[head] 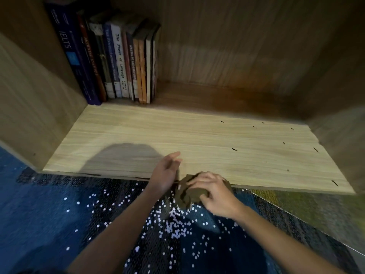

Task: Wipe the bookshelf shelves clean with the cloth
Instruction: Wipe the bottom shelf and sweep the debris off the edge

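Fingers (198,180) of right hand (216,195) around crumpled olive-brown cloth (185,197) at shelf (177,131) edge

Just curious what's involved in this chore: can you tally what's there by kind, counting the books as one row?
Hands: 2, left hand and right hand
Cloth: 1, gripped by the right hand
Shelf: 1
Row of books: 1
Total: 5

left hand (165,172): fingers straight, apparently edge-on | right hand (214,192): fingers curled over cloth (184,195) | hands close together
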Tool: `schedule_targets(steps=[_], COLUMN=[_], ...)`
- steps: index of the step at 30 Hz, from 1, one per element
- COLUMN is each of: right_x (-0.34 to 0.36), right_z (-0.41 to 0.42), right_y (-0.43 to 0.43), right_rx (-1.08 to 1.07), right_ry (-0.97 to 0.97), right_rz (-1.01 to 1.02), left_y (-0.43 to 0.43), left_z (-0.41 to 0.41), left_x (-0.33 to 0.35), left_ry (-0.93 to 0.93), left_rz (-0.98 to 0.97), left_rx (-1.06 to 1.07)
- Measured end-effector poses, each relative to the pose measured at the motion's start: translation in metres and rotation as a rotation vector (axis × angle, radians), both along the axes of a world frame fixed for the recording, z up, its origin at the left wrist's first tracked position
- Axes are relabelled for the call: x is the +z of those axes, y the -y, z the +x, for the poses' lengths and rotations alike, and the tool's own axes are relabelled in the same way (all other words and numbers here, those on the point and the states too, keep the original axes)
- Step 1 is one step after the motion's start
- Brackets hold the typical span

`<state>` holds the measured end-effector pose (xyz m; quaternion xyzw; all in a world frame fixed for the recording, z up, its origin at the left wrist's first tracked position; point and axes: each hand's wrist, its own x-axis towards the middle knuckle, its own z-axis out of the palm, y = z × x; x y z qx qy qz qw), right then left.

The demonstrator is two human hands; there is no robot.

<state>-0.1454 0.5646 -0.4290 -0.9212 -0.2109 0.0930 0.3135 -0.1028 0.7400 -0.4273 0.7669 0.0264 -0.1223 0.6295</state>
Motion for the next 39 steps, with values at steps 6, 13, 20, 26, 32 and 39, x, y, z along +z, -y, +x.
schedule_targets(steps=[6,13,20,26,32,39], right_x=[0.007,0.009,0.011,0.029,0.016,0.001], right_z=[0.024,-0.018,-0.040,-0.017,0.040,0.099], right_y=[0.026,0.011,0.038,0.060,0.083,0.082], right_rx=[-0.475,-0.235,-0.365,-0.596,-0.714,-0.703], right_ry=[0.051,0.045,0.004,0.058,0.158,0.205], right_rz=[-0.077,-0.097,-0.026,0.157,-0.067,-0.287], left_y=[0.013,0.023,0.041,0.056,0.085,0.102], left_z=[-0.028,-0.027,-0.038,-0.017,0.022,0.038], left_x=[0.004,0.027,0.030,0.026,0.014,0.001], left_ry=[0.123,0.171,0.203,0.302,0.247,0.016], left_rz=[0.184,0.180,0.242,0.455,0.746,0.536], left_rx=[-0.059,-0.026,-0.104,-0.196,-0.245,-0.353])
